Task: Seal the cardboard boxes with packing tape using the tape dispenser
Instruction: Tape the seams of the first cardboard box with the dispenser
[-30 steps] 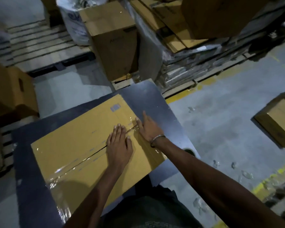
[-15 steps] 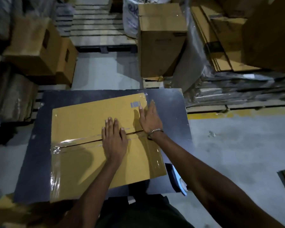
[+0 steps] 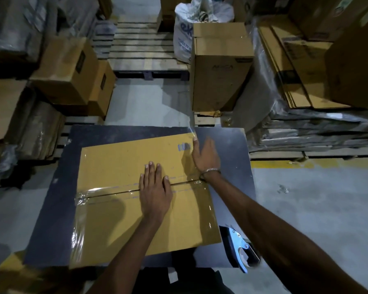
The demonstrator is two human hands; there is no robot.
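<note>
Box (image 3: 123, 187) lies flat on the dark table (image 3: 227, 145). The taped seam runs left-right. Left hand (image 3: 155, 192) lies flat on the seam mid-box, fingers straight, gripping nothing. Right hand (image 3: 205, 155) runs along the right edge, fingers extended toward the far corner, where a loose tape end (image 3: 192, 129) sticks up. Tape dispenser (image 3: 239, 249) sits at the table's near right corner, nearer the right arm.
</note>
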